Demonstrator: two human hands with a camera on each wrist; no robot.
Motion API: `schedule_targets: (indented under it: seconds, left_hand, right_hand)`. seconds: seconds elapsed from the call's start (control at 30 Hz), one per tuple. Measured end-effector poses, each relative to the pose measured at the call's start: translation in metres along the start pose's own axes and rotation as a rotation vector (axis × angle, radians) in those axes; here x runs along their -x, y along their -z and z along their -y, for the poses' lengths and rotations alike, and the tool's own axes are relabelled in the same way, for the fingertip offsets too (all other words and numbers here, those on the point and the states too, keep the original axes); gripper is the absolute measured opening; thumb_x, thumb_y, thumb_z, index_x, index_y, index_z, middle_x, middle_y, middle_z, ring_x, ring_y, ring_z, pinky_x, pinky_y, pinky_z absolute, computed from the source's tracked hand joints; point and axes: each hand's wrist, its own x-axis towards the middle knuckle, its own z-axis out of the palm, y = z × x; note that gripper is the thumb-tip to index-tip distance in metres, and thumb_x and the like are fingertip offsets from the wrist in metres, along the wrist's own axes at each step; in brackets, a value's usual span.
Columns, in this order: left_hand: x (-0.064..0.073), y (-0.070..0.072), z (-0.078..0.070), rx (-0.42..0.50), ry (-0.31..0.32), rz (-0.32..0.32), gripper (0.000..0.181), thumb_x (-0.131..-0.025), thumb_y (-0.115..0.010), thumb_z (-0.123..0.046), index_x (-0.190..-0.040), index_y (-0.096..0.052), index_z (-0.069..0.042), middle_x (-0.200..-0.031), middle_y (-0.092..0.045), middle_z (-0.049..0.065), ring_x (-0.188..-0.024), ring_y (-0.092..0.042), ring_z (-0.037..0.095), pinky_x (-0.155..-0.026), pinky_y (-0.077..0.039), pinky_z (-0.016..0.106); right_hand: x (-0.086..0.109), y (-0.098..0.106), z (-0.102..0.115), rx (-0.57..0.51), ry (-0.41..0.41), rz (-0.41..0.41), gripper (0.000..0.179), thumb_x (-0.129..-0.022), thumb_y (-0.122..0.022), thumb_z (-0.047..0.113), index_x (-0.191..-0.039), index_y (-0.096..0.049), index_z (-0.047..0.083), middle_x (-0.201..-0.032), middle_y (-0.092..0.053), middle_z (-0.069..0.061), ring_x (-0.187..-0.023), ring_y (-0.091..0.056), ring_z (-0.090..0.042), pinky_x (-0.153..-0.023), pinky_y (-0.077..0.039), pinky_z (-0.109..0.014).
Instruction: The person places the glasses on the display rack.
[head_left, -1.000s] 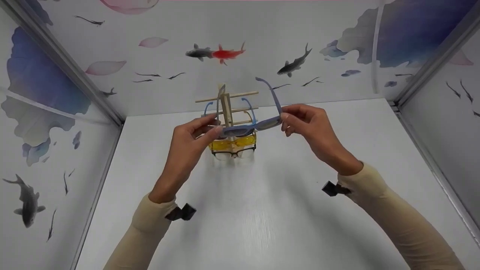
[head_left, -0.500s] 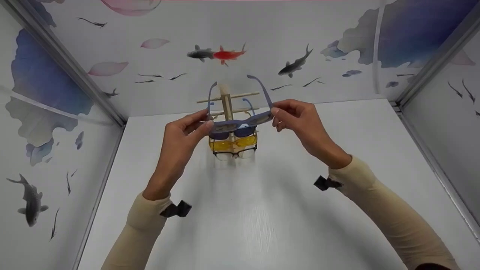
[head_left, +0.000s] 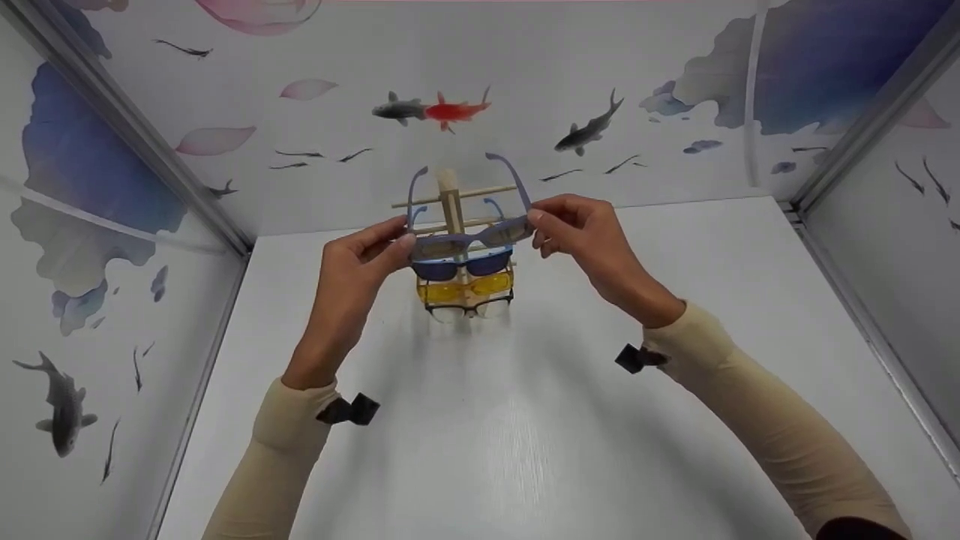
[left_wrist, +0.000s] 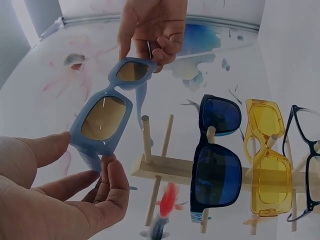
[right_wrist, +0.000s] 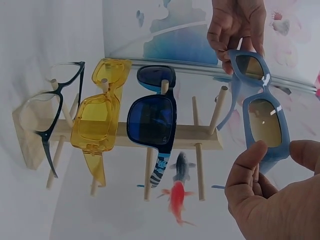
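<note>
Blue-framed sunglasses [head_left: 450, 244] with brownish lenses are held up between both hands, temples unfolded and pointing toward the back wall. My left hand [head_left: 356, 277] pinches one end of the frame near the hinge, thumb in front. At the opposite hinge my right hand [head_left: 592, 244] pinches the other end. In the left wrist view the sunglasses [left_wrist: 105, 115] are beside the top peg of a wooden eyewear stand [left_wrist: 170, 170]. Lower pegs carry dark sunglasses with blue lenses [left_wrist: 217, 172], yellow glasses [left_wrist: 270, 175] and black-rimmed clear glasses [head_left: 469, 306].
The stand stands at the back of a white table [head_left: 480, 435], near the back wall [head_left: 517, 45] printed with fish. Side walls [head_left: 97, 300] with metal edge strips close in the left and right.
Both hands have moved left with the blue-framed sunglasses, the right hand further. The frame now sits more level and centred before the upper stand, showing more of the dark sunglasses below.
</note>
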Motion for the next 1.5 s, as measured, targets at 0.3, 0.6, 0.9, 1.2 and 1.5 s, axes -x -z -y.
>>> schedule_targets:
  seconds: [0.3,0.6,0.9,1.2,1.5]
  left_hand:
    - [-0.005,0.005,0.004,0.007,0.017,-0.002,0.047,-0.112,-0.069,-0.022,-0.153,-0.063,-0.002,-0.139,-0.071,0.014,-0.123,-0.075,0.029,-0.116,-0.054,0.040]
    - [-0.012,0.010,0.012,0.047,-0.003,-0.003,0.049,-0.111,-0.070,-0.025,-0.151,-0.063,0.003,-0.136,-0.073,0.014,-0.120,-0.074,0.029,-0.109,-0.058,0.036]
    - [-0.019,0.011,0.020,0.060,0.050,-0.005,0.047,-0.112,-0.068,-0.027,-0.150,-0.065,0.000,-0.132,-0.073,0.012,-0.119,-0.073,0.028,-0.109,-0.058,0.036]
    - [-0.024,0.010,0.026,0.056,0.058,-0.012,0.046,-0.113,-0.066,-0.028,-0.150,-0.066,0.000,-0.131,-0.073,0.013,-0.120,-0.073,0.027,-0.109,-0.058,0.037]
    - [-0.028,0.010,0.031,0.063,0.070,-0.013,0.045,-0.113,-0.066,-0.027,-0.149,-0.066,0.000,-0.130,-0.074,0.014,-0.120,-0.073,0.027,-0.109,-0.058,0.037]
  right_hand:
    - [-0.006,-0.005,-0.003,-0.018,-0.023,-0.001,0.031,-0.110,-0.070,0.022,-0.130,-0.073,-0.001,-0.111,-0.072,-0.016,-0.092,-0.069,-0.029,-0.084,-0.064,-0.030]
    - [-0.012,-0.010,-0.007,-0.049,-0.023,0.016,0.031,-0.110,-0.071,0.021,-0.129,-0.073,-0.003,-0.108,-0.070,-0.017,-0.091,-0.068,-0.028,-0.086,-0.064,-0.031]
    - [-0.017,-0.012,-0.012,-0.062,-0.046,0.011,0.030,-0.110,-0.070,0.021,-0.129,-0.073,-0.003,-0.111,-0.069,-0.021,-0.095,-0.068,-0.032,-0.087,-0.064,-0.031]
    - [-0.018,-0.013,-0.017,-0.044,-0.071,0.014,0.033,-0.111,-0.070,0.026,-0.130,-0.072,-0.002,-0.113,-0.070,-0.016,-0.098,-0.069,-0.028,-0.090,-0.064,-0.033]
    - [-0.021,-0.014,-0.021,-0.055,-0.067,0.017,0.033,-0.111,-0.068,0.023,-0.131,-0.071,-0.003,-0.110,-0.069,-0.015,-0.094,-0.069,-0.028,-0.088,-0.063,-0.033]
